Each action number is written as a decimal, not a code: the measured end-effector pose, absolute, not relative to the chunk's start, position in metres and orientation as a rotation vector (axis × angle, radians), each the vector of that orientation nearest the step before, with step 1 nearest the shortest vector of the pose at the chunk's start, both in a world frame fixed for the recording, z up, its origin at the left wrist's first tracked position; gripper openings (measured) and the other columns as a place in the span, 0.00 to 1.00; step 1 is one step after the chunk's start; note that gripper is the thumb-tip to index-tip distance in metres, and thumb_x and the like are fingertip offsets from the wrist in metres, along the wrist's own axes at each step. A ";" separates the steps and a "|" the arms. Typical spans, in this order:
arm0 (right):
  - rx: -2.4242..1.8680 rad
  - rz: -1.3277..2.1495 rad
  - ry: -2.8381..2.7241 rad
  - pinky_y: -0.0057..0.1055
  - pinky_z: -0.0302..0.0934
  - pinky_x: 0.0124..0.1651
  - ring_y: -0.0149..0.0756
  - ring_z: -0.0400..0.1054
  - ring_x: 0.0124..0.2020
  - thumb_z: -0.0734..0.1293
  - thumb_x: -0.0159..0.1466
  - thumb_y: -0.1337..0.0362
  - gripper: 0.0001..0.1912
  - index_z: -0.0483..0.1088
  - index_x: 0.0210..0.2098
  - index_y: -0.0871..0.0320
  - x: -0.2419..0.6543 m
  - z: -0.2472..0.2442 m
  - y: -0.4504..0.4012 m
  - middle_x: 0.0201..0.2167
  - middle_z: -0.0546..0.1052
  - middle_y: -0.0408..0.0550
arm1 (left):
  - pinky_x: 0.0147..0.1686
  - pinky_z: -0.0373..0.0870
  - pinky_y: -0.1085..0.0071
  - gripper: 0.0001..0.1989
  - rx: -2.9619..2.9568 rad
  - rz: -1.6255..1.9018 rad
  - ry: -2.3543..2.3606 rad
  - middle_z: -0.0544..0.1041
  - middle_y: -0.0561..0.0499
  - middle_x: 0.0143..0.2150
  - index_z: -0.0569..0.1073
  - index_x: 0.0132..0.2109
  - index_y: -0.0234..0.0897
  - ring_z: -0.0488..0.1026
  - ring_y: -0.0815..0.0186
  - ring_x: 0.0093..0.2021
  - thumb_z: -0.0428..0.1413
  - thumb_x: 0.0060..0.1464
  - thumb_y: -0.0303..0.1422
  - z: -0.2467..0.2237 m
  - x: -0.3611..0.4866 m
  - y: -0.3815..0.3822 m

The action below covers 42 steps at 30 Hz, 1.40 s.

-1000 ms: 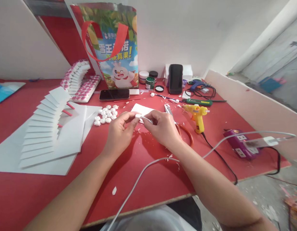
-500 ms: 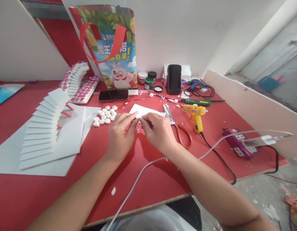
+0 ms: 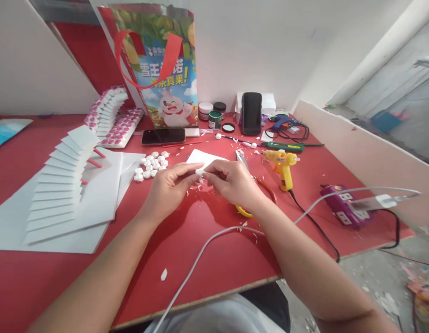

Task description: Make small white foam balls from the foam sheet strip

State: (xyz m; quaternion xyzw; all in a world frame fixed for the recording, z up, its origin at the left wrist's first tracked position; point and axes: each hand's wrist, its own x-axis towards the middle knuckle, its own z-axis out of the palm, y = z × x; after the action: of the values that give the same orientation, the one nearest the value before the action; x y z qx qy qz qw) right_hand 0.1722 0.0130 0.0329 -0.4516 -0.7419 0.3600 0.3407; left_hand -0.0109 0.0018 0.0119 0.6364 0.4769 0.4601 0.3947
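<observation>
Between my fingertips, just above the table, is a small white piece [image 3: 200, 172], its exact shape partly hidden by the fingers. My left hand [image 3: 169, 187] pinches it from the left, and my right hand [image 3: 231, 181] pinches it from the right. Behind the hands lies a white sheet [image 3: 203, 157]. A cluster of small white rounded pieces [image 3: 152, 163] sits to the left of my left hand. Scissors [image 3: 266, 187] with red and yellow handles lie partly under my right hand and wrist. White scraps are scattered below the fingers.
A yellow glue gun [image 3: 285, 166] and a purple power strip [image 3: 346, 203] stand right, with a white cable [image 3: 214, 238] crossing in front. Left is a white stepped fan-shaped model [image 3: 56, 185]. At the back are a bag [image 3: 165, 69], paint jars [image 3: 214, 119] and phones [image 3: 251, 113].
Both hands have shifted slightly, and the small white piece has turned between the fingertips, showing more. My right hand now covers more of the scissors, whose yellow handle part shows below it.
</observation>
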 end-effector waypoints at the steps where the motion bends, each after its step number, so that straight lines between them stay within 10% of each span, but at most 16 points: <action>1: -1.190 0.913 -1.939 0.27 0.54 0.30 0.26 0.62 0.23 0.66 0.67 0.66 0.09 0.74 0.30 0.60 0.171 0.032 0.013 0.24 0.74 0.42 | 0.40 0.74 0.69 0.12 1.635 1.151 1.198 0.81 0.50 0.39 0.82 0.47 0.38 0.76 0.65 0.36 0.61 0.58 0.37 0.012 -0.011 0.002; 42: -1.141 0.539 -2.209 0.29 0.56 0.36 0.34 0.68 0.30 0.61 0.64 0.73 0.08 0.71 0.33 0.61 0.172 0.019 0.016 0.29 0.78 0.49 | 0.27 0.67 0.73 0.12 1.565 1.082 1.268 0.78 0.53 0.27 0.81 0.42 0.37 0.70 0.69 0.24 0.60 0.59 0.41 0.002 -0.003 -0.002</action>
State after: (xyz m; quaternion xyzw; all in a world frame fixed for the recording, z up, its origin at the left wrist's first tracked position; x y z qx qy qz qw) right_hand 0.1718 0.0164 0.0194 -0.4286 -0.8298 0.2026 0.2942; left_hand -0.0031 -0.0024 0.0017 0.6229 0.5045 0.4306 0.4147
